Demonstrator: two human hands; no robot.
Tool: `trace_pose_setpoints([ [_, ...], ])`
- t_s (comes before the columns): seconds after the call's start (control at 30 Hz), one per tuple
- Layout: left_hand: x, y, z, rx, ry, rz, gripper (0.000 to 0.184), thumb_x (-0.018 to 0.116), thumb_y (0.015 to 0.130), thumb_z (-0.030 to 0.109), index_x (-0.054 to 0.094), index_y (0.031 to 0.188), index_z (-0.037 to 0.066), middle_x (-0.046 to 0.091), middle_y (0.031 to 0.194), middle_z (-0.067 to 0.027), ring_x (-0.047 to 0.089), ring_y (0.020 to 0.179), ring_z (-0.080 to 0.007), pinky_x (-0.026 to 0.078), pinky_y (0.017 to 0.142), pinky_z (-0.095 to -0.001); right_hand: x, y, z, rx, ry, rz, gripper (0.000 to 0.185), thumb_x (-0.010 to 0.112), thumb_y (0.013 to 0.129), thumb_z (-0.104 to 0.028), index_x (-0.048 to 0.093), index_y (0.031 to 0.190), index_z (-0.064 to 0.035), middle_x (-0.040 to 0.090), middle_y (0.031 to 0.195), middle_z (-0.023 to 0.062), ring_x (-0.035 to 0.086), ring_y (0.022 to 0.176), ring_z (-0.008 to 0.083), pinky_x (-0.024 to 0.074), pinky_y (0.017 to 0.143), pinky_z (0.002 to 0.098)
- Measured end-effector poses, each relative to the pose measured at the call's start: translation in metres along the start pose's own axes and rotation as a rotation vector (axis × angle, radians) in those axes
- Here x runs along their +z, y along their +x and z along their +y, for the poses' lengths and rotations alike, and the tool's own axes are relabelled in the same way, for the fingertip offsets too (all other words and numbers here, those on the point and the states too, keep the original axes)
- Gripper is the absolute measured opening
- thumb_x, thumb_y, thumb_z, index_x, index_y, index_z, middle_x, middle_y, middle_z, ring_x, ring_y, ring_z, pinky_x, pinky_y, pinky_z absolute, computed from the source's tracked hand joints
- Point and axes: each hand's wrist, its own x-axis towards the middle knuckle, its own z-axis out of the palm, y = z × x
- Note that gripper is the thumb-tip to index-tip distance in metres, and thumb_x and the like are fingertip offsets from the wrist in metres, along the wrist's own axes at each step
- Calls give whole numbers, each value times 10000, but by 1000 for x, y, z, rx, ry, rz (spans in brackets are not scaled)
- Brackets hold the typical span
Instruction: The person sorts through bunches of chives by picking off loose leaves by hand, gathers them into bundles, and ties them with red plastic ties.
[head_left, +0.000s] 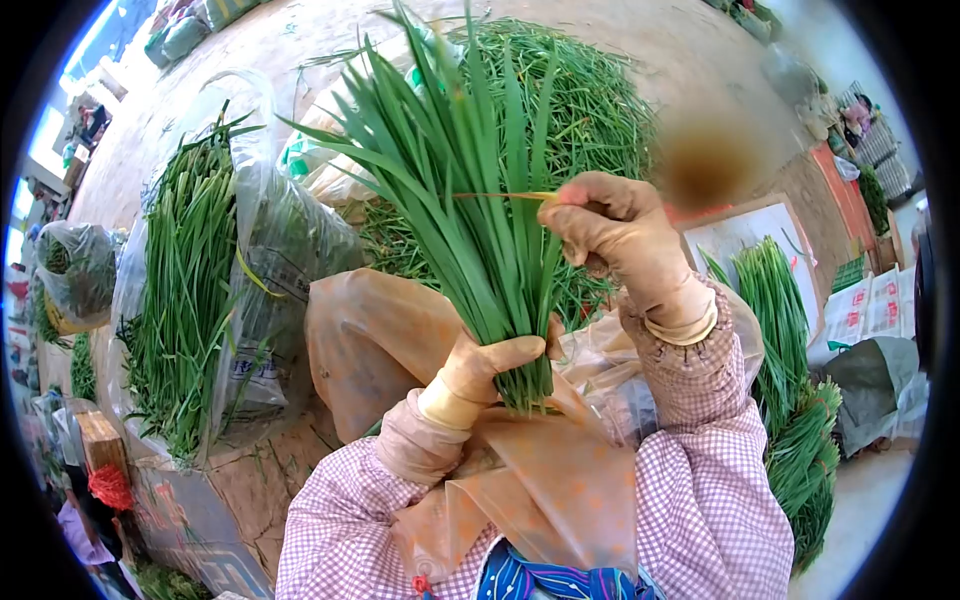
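Gloved and closed, my left hand [490, 368] grips a bunch of long green leaves [480, 240] near its base. The bunch stands upright, its blades fanning out toward the top and left, with the cut stem ends below my fist. My right hand [605, 225], also gloved, is beside the bunch on its right, fingers pinched on a thin yellow-red leaf [520, 195]. That leaf stretches left across the front of the green blades. An orange-tinted plastic apron [550, 480] lies over my lap beneath the bunch.
A large heap of loose green leaves [580, 95] lies ahead. On the left, a clear plastic bag [290, 235] stands beside a tall stack of leaves [185, 290]. More bundles [775, 320] are piled at the right, near a white board [750, 240]. A brown blur covers the upper right.
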Motion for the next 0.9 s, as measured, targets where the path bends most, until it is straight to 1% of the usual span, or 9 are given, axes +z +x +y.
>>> trace_pose_setpoints([
  [0.1,-4,3,-4,111,-78,-29,782,716,770,118,310,1437,141,607,1043,-92,625,870,-231,565,674,-359,-3,-14,14,-269,83,180,82,660,866,-68,659,925,-12,657,797,42,563,652,73,432,540,189],
  [0.13,-5,4,-6,107,-87,-17,782,716,770,118,310,1437,141,607,1043,-92,625,870,-231,565,674,-359,-2,-18,17,-254,84,175,82,660,866,-68,659,925,-12,657,797,42,563,652,73,432,540,189],
  [0.2,-4,7,-8,108,-224,32,876,735,753,139,242,1473,210,578,1006,-67,601,838,-240,558,743,-400,-4,-27,20,-616,183,151,111,669,865,-83,649,933,3,665,824,92,620,728,134,485,577,213],
  [0.33,-5,12,-4,180,-297,115,766,694,801,97,297,1442,232,579,941,-36,585,798,-185,561,712,-370,-5,-52,28,-638,309,156,161,656,876,-112,618,984,0,661,877,152,660,769,205,564,565,308],
  [0.53,-2,13,1,278,-330,257,631,638,836,45,377,1393,187,588,889,-50,600,746,-180,534,646,-337,-39,-80,2,-909,406,414,145,593,919,-126,590,970,9,644,847,154,657,762,187,559,555,235],
  [0.6,-1,11,6,244,-235,340,637,650,823,48,389,1381,214,570,904,-30,568,769,-167,524,749,-349,-69,-85,-24,-967,513,195,144,571,931,-119,593,950,22,644,844,141,634,766,155,533,589,200],
  [0.67,-6,14,2,286,-273,294,624,653,821,45,401,1369,204,570,901,-29,577,776,-169,523,763,-353,-86,-77,-31,-1088,479,445,124,564,933,-102,618,943,10,651,894,123,608,763,145,510,596,223],
  [0.73,-9,16,3,336,-264,223,582,659,818,46,429,1339,165,571,898,-25,587,788,-173,526,781,-363,-76,-65,-33,-690,-386,1044,171,525,947,-137,621,988,-1,613,911,88,537,769,133,467,716,298],
  [0.9,-4,11,4,326,-194,169,485,700,802,103,472,1228,53,600,879,-67,639,801,-213,538,722,-340,-10,-94,33,91,-136,9,424,530,947,-363,598,1165,-5,643,1020,38,558,932,146,420,830,285],
])
